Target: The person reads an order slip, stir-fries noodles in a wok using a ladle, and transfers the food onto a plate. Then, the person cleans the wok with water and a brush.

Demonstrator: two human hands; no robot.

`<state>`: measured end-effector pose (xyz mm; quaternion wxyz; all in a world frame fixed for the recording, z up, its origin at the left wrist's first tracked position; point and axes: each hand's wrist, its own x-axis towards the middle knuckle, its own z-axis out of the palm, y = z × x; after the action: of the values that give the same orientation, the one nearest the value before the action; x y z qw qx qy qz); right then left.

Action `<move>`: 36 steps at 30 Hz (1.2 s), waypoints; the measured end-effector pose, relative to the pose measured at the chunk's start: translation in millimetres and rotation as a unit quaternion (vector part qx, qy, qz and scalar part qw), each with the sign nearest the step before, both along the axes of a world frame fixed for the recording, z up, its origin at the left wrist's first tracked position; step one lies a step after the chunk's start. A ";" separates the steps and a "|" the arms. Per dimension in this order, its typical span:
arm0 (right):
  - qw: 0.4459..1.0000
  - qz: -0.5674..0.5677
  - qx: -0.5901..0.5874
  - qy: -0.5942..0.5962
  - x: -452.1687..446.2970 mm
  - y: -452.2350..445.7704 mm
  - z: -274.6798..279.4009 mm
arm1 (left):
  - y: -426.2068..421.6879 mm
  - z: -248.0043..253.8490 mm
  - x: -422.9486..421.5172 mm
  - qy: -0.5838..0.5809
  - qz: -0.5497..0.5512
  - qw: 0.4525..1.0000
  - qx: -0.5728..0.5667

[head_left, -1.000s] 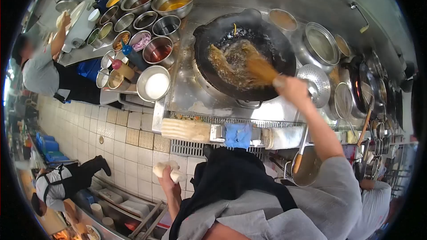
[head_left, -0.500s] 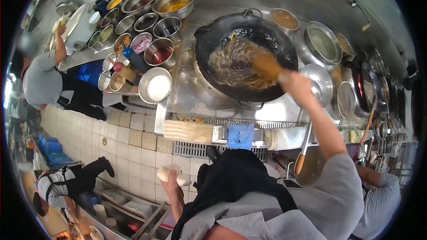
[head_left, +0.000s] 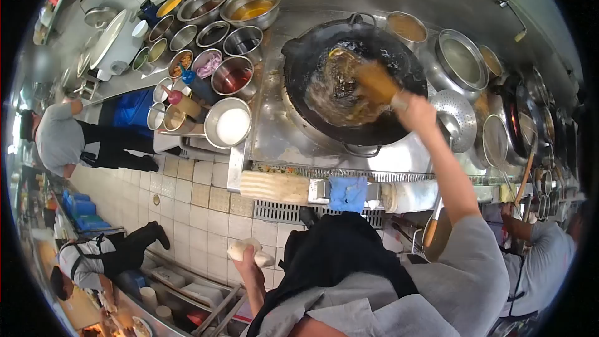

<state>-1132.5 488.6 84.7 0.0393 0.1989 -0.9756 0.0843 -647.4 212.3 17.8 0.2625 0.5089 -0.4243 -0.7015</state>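
Note:
My right hand (head_left: 414, 113) is closed on the handle of a brown wok brush (head_left: 376, 83), whose head is smeared by motion. The brush is inside a large black wok (head_left: 399, 126), in murky, swirling brown liquid (head_left: 337, 97) with light streaks. Lower down, my left hand (head_left: 249, 267) grips a bunched white cloth (head_left: 251, 252) beside my dark apron, away from the stove. Just right of my right hand lies a perforated skimmer (head_left: 455, 118).
Metal bowls stand left of the wok, among them one of white granules (head_left: 231, 126) and one of yellow liquid (head_left: 251, 8). A blue cloth (head_left: 347, 193) and a striped towel (head_left: 274, 187) line the front edge. Co-workers stand left (head_left: 62, 137) and right (head_left: 543, 268).
The brush has swept through the wok and the liquid swirls in a different shape. The view has shifted slightly. At the left, a co-worker's raised arm has come down.

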 end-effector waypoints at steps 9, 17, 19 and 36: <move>0.959 0.003 -0.259 -0.116 36.7 -105.2 -25.6 | -9.0 -4.8 -25.0 -0.024 -0.040 0.996 -0.073; 0.954 -0.150 -0.246 -0.077 -30.8 -141.2 -36.9 | -7.4 9.1 -25.1 -0.033 -0.028 0.998 -0.046; 0.929 -0.161 -0.326 -0.066 -17.2 -150.5 -50.8 | -14.3 18.3 -37.3 -0.037 -0.032 0.997 -0.064; 0.980 0.028 -0.114 -0.160 66.6 -65.8 10.9 | -39.5 13.3 -9.9 -0.034 -0.010 0.997 -0.075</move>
<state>-1065.9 422.8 95.7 -0.0972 0.2041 -0.9474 0.2266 -657.3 172.8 31.1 0.2784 0.5066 -0.4898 -0.6527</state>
